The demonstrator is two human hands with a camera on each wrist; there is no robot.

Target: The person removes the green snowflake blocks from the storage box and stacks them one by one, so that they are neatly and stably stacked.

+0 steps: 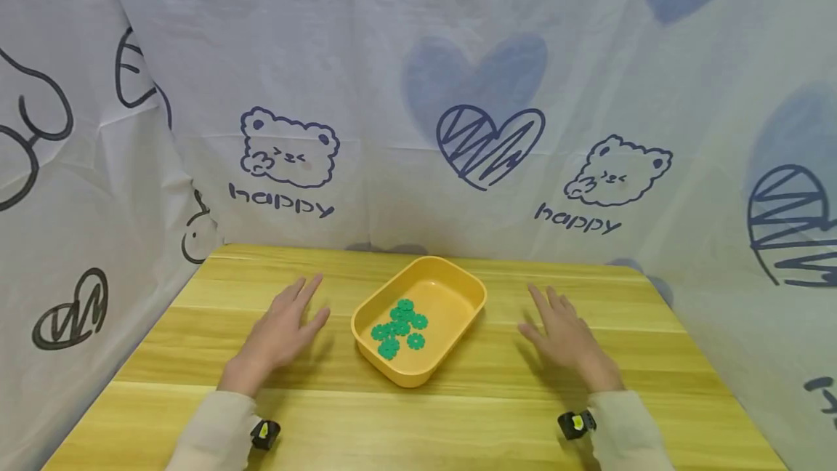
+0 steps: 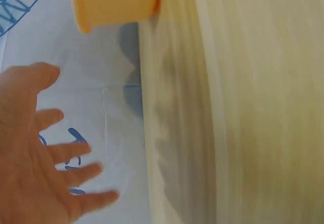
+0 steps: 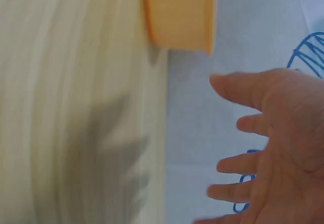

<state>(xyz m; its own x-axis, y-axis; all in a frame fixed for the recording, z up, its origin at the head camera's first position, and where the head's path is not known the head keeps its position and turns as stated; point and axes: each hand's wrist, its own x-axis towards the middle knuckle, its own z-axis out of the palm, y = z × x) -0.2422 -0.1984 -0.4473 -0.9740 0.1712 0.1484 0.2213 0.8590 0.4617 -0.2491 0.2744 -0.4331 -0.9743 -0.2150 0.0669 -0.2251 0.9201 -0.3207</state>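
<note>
Discs point(image 1: 401, 327), small, green and notched at the edge, lie flat or overlapping inside the bin point(image 1: 447, 311), gathered towards its near left end; the yellow floor shows bare at its far right end. Because some cover others, an exact count cannot be read, nor can it be told whether any are fitted together. The bin stands on the table point(image 1: 366, 420), slantwise, its long side running from near left to far right.

The left hand point(image 1: 277, 331) is left of the bin, well apart from it, fingers spread wide and thumb towards the bin, holding nothing. The right hand point(image 1: 561, 333) mirrors it to the right of the bin, also spread wide, holding nothing and touching neither bin nor discs. Both wrist views show the fingers parted, with only the outer wall of the bin near the thumb; no disc can be seen there.

As for progress, every disc in sight is in the bin, and none shows on the table around it. Judging by that and by the two free hands, the work looks either unstarted or finished; these pictures cannot settle which. No piece is in hand, so no handling step appears half done.
</note>
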